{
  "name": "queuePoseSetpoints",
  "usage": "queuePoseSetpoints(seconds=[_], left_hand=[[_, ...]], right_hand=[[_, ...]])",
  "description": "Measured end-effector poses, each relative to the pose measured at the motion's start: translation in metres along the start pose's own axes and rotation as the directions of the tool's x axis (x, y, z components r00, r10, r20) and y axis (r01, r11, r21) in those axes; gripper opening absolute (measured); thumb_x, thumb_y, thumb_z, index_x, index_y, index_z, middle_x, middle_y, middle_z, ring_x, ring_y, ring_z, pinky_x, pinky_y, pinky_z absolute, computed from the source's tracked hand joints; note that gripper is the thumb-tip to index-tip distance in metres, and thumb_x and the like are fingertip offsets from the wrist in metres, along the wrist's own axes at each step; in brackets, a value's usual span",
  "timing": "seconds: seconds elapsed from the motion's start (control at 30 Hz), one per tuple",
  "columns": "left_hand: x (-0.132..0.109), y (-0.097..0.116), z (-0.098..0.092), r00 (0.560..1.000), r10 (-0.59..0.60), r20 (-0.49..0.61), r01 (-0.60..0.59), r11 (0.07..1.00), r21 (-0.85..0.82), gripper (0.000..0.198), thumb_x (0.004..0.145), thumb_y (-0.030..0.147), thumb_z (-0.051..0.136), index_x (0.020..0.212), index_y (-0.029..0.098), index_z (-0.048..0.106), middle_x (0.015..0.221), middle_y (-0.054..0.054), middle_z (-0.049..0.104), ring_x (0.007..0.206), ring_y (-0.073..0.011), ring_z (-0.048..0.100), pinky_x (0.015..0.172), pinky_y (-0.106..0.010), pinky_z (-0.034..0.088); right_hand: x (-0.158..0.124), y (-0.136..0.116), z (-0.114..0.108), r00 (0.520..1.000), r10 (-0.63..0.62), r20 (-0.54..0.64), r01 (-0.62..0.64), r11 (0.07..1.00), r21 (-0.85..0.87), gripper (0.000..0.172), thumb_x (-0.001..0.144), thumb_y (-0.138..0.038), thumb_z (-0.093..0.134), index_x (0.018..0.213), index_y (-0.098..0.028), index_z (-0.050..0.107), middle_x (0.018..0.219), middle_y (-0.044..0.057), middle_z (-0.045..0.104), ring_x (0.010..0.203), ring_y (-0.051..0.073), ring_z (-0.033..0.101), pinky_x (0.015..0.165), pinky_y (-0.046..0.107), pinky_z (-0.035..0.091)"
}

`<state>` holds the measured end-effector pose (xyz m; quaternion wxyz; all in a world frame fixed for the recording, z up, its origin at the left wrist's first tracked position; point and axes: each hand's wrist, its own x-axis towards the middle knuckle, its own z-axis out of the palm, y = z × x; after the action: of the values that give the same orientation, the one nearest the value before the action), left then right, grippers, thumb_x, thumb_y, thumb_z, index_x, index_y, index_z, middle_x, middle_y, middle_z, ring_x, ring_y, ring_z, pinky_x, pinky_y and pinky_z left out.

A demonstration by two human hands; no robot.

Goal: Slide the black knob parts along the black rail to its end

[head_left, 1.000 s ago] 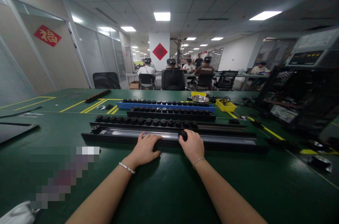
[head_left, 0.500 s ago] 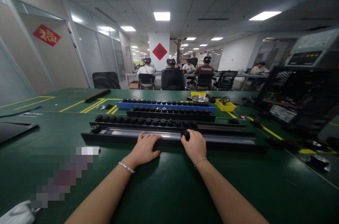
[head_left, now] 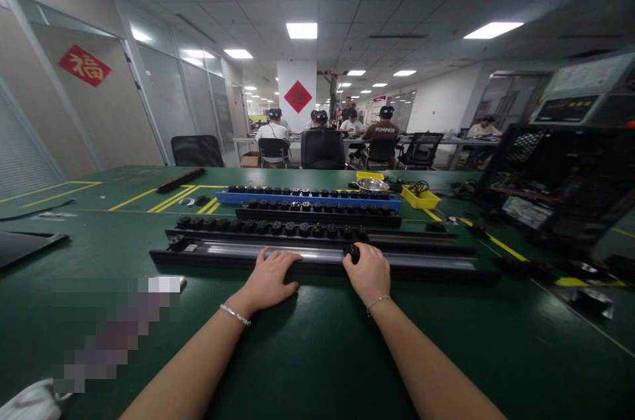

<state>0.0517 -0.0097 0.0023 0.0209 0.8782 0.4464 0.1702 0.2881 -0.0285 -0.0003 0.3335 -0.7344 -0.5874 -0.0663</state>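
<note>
Nearest, on the green table (head_left: 297, 354), the left hand (head_left: 270, 281) lies open, fingers (head_left: 282, 258) flat on a long black rail (head_left: 213, 252). Just right, the right hand (head_left: 368, 271) curls closed around a small black part (head_left: 353, 251) on that rail. Behind lie knob-filled black rails (head_left: 278, 228), then a blue rail (head_left: 307, 198).

Blue rail (head_left: 307, 198) carrying row of black parts, lying well beyond left hand (head_left: 270, 281). Yellow bin (head_left: 421, 198) and metal bowl (head_left: 373, 184) sitting far beyond right hand (head_left: 368, 272), slightly to its right. Black rack (head_left: 560, 188) standing well right of right hand. People (head_left: 272, 132) sitting at far table (head_left: 461, 140); red diamond sign (head_left: 297, 96) hanging above them.
</note>
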Motion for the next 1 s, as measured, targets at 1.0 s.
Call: queuePoseSetpoints(seconds=[1.0], left_hand=[[0.0002, -0.0008, 0.0018, 1.0, 0.007, -0.009, -0.007, 1.0, 0.0, 0.051, 0.072, 0.033, 0.059, 0.122, 0.028, 0.046, 0.123, -0.003, 0.058, 0.114, -0.0255, 0.049, 0.108, -0.055, 0.011]], right_hand=[[0.0014, 0.009, -0.0039, 0.999, 0.041, -0.004, -0.041, 0.998, -0.038, 0.036, 0.079, -0.026, 0.044, 0.11, -0.017, 0.061, 0.11, 0.009, 0.064, 0.104, 0.022, 0.053, 0.091, 0.035, 0.033]])
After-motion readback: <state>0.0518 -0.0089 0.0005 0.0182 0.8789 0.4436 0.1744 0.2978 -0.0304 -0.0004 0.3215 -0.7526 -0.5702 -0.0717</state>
